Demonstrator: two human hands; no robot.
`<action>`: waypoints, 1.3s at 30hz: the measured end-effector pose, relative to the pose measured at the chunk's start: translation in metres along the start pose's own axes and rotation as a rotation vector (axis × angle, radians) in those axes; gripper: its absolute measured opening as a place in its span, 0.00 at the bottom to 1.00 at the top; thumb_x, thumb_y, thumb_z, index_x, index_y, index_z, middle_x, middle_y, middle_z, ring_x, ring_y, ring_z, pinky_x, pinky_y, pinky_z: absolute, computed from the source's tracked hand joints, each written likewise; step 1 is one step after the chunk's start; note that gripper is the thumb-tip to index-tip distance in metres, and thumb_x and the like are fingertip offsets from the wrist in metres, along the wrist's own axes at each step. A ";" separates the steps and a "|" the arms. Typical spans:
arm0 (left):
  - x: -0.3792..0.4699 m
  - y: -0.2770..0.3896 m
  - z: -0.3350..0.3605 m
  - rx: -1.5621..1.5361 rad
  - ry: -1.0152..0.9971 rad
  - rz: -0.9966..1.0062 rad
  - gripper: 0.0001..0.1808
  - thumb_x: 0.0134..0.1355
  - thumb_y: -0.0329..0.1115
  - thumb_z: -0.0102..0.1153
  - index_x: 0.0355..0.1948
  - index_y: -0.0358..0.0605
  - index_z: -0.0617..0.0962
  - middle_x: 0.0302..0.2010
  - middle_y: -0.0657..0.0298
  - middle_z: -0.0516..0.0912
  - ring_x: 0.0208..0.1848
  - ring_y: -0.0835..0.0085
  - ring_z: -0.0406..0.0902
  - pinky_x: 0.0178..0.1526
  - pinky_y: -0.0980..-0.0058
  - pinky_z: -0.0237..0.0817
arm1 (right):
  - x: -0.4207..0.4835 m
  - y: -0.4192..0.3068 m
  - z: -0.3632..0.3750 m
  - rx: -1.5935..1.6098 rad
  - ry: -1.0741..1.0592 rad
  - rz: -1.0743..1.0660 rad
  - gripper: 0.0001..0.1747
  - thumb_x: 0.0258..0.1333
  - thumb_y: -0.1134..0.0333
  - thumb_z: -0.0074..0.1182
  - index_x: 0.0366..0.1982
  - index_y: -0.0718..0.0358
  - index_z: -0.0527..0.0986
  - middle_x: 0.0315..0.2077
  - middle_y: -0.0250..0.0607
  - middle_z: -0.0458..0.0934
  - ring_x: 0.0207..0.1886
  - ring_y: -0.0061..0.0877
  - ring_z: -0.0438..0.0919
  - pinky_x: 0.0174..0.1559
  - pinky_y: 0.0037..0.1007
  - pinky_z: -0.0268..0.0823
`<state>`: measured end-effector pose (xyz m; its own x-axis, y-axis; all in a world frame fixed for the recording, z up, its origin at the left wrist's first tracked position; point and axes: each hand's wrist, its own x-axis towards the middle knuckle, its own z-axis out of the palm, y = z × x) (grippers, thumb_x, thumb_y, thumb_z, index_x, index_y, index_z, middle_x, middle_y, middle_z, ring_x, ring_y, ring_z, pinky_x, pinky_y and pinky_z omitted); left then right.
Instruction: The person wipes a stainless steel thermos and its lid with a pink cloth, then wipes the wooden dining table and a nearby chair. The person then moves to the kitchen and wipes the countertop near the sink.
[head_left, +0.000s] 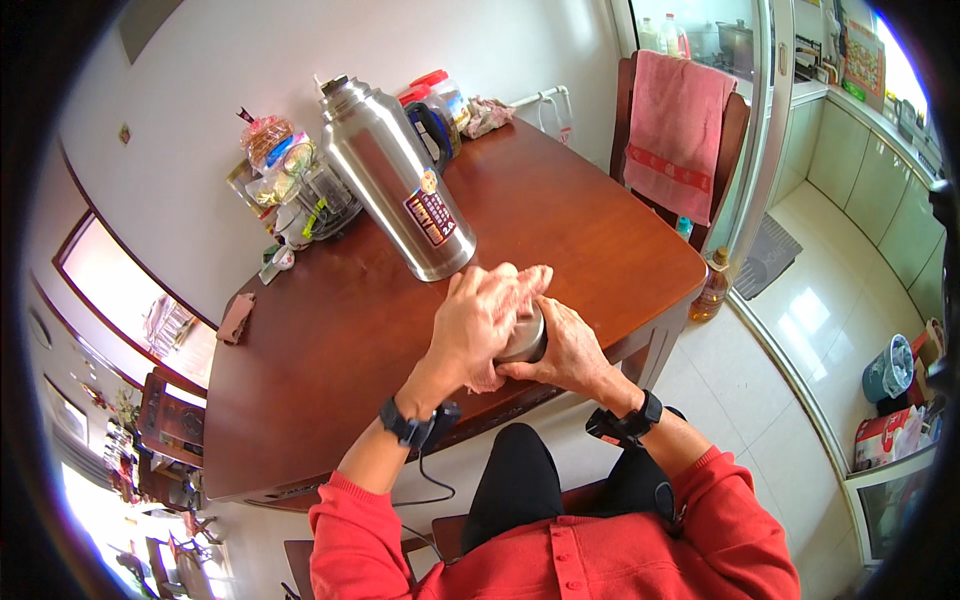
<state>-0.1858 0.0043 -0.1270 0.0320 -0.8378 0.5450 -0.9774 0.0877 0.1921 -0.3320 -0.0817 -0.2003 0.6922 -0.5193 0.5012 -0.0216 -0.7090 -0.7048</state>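
Note:
A small stainless-steel cup or lid is between my hands near the table's front edge. My right hand grips its right side, with the thumb near its lower edge. Over its left side and top lies my left hand, pressing a pink cloth against it. Much of the cup is covered by my fingers and the cloth. Just beyond them, a large stainless-steel vacuum flask stands upright on the brown wooden table, with a dark stopper in its neck.
Behind the flask are red-lidded jars and a crumpled cloth. A tray of glassware and bags stands left of it. A folded pink cloth lies at the left edge. A chair with a pink towel stands at the right.

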 end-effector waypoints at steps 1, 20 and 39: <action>-0.007 0.006 -0.004 -0.015 -0.023 0.044 0.16 0.56 0.32 0.64 0.48 0.50 0.83 0.47 0.59 0.79 0.47 0.57 0.76 0.49 0.60 0.73 | 0.000 0.000 -0.001 0.019 0.002 0.001 0.48 0.37 0.47 0.75 0.55 0.70 0.69 0.49 0.57 0.77 0.54 0.49 0.76 0.60 0.43 0.66; -0.010 0.010 -0.010 -0.057 -0.059 0.023 0.21 0.56 0.31 0.64 0.52 0.55 0.83 0.45 0.62 0.80 0.47 0.58 0.76 0.50 0.61 0.74 | 0.003 0.003 0.002 0.127 -0.015 0.058 0.45 0.35 0.48 0.76 0.52 0.66 0.71 0.47 0.55 0.78 0.52 0.50 0.77 0.58 0.44 0.68; -0.009 0.013 -0.010 -0.089 -0.076 -0.034 0.20 0.56 0.28 0.61 0.51 0.52 0.84 0.48 0.62 0.82 0.49 0.59 0.76 0.54 0.62 0.70 | 0.003 0.003 0.001 0.125 -0.021 0.051 0.46 0.35 0.47 0.77 0.53 0.67 0.71 0.47 0.53 0.78 0.53 0.49 0.77 0.57 0.43 0.69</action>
<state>-0.1966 0.0183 -0.1206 0.0452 -0.8790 0.4747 -0.9537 0.1035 0.2824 -0.3294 -0.0850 -0.2014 0.7076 -0.5420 0.4533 0.0324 -0.6160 -0.7871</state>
